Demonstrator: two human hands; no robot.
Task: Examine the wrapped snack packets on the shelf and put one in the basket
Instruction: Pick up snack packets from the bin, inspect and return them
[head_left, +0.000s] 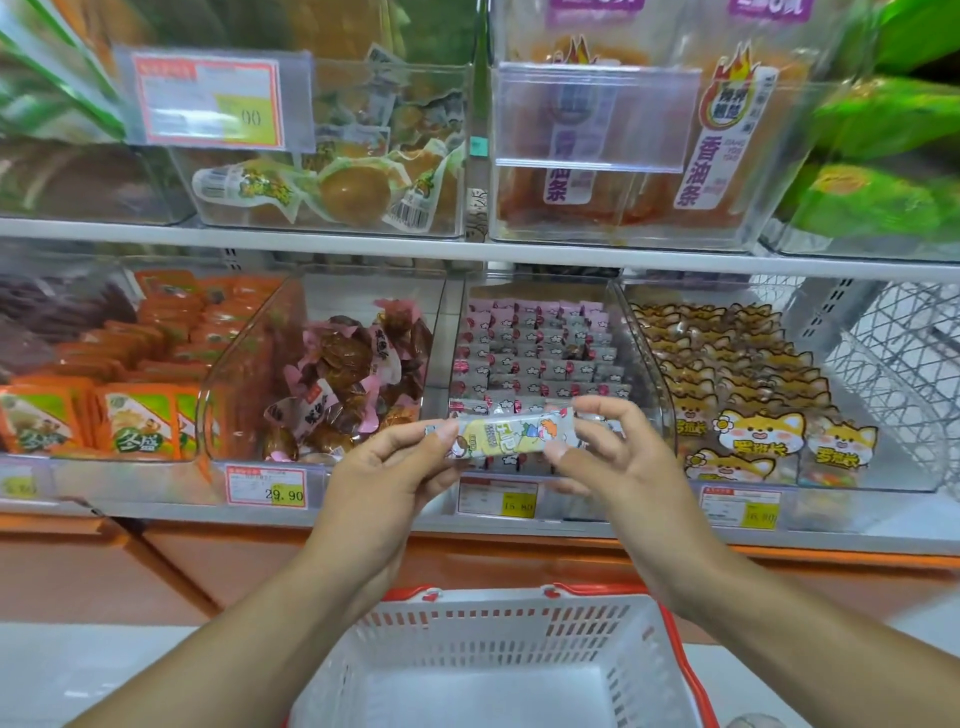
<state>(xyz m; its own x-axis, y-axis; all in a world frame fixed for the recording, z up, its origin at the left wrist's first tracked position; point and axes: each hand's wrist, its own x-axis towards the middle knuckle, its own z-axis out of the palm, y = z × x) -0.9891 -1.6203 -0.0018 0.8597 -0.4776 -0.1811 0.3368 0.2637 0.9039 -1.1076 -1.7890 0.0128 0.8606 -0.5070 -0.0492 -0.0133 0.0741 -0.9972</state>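
Snack packet ends hidden, print seemingly blurred

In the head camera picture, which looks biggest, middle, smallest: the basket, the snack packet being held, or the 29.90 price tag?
1. basket, though it is nearest the camera
2. snack packet
3. 29.90 price tag, smallest, though close to the packet's size

Price tag on lower shelf rail: "29.90" was read. Orange packets: "多盛" was printed. Upper-bin packets: "香油条" was shown. Remaining tags were too blurred.
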